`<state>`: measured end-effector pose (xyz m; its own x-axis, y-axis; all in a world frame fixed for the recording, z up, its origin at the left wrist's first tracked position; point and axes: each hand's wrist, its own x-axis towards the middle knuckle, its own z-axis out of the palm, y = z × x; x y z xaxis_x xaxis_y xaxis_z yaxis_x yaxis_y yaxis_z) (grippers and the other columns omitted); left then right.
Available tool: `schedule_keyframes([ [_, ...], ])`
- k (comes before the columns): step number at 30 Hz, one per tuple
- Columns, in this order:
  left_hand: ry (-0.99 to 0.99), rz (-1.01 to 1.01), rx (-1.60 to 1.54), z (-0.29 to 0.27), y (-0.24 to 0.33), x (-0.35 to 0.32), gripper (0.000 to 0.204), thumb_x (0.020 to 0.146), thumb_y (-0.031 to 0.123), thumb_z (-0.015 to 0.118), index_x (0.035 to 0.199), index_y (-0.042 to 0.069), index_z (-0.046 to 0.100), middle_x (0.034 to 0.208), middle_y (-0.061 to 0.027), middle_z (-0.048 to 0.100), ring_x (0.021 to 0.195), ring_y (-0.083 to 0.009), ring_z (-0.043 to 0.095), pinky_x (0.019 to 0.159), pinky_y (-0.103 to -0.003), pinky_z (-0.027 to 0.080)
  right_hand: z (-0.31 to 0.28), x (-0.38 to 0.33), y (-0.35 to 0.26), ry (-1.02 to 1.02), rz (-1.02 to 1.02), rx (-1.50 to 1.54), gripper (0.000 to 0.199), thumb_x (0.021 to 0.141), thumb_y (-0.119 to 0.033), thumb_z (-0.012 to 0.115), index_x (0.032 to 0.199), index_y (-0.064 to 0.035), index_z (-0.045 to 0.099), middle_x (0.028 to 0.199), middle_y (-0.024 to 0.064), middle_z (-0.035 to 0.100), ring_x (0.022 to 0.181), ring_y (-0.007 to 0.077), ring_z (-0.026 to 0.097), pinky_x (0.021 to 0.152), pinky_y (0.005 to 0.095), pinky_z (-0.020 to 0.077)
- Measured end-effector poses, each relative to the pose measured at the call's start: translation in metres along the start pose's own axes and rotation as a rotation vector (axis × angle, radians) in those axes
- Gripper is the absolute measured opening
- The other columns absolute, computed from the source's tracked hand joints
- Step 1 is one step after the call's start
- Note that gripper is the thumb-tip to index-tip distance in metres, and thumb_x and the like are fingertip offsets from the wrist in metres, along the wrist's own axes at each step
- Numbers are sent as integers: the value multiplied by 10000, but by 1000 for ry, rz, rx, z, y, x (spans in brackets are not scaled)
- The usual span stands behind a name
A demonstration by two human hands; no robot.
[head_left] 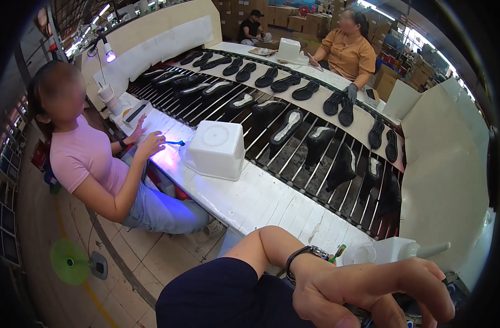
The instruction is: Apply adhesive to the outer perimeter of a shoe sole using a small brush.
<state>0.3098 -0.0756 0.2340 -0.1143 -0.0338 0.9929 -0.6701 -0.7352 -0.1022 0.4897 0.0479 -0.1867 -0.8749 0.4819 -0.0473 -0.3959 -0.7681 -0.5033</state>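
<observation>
At the head view's lower right, the left hand (365, 290) extended with its fingers (406, 276) bent and parted; whether they gripped anything, I couldn't tell. Just beyond it, a white plastic container (393, 250) stood beside the conveyor (256, 143) bearing black shoes (286, 128).

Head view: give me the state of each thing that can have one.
Left hand: fingers bent, palm hidden.
Nearby white container: contents hidden.
Wristwatch: strapped on.
Lamp: lit.
Green fan: apparently spinning, blades blurred.
Blue-handled tool: in the pink-shirted co-worker's hand.
Ceiling lights: lit.
Black shoes: several show pale undersides.
</observation>
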Motion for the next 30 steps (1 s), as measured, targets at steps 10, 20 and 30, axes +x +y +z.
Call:
schedule_keyframes([
  [10,-179,23,184,-18,0,-5,389,1048,200,351,1203,-143,250,1033,-236,699,934,-226,697,1106,-440,-11,-7,4,-3,-148,32,52,226,1019,-267,477,949,-63,542,825,27,526,581,106,435,518,241,387],
  [20,-24,37,94,-3,2,-1,284,1028,109,394,1173,-101,268,996,-228,708,945,-198,699,1080,-459,-33,6,9,-5,-58,52,17,217,1018,-267,476,938,-75,539,810,22,522,583,103,433,523,237,381],
  [30,104,107,405,-6,11,11,417,921,83,591,1177,-118,330,862,-148,692,816,-173,674,1049,-445,264,22,2,-17,52,65,-42,210,1017,-267,475,928,-87,536,795,17,518,585,100,430,528,233,375],
])
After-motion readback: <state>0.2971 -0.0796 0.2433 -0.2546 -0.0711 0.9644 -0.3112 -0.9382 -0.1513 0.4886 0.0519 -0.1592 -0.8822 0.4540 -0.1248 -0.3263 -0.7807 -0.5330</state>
